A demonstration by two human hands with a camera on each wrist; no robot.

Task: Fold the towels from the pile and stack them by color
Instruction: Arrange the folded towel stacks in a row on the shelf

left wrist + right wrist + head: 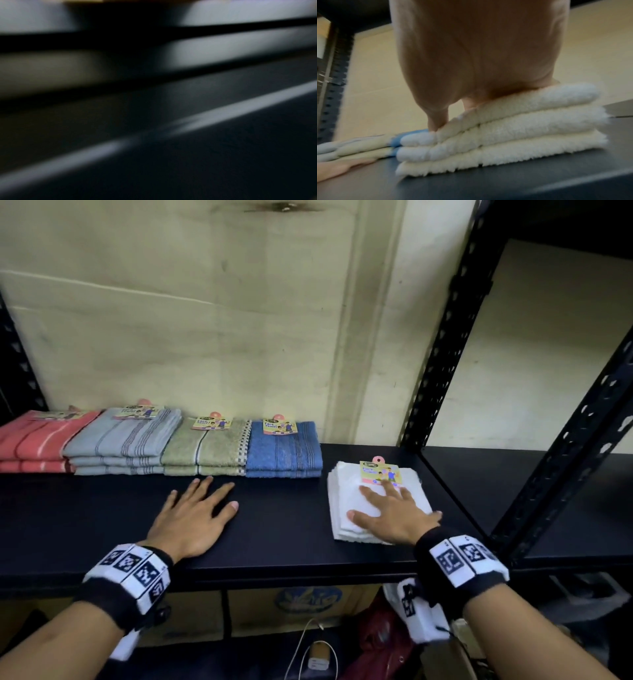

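Five stacks of folded towels sit on the black shelf [291, 542]: one red stack [32, 446], one grey stack [120, 446], one green stack [205, 451], one blue stack [284, 451] and one white stack [349, 501]. The white stack holds three towels in the right wrist view. Five paper labels show, one atop each stack. Two hands are in view.
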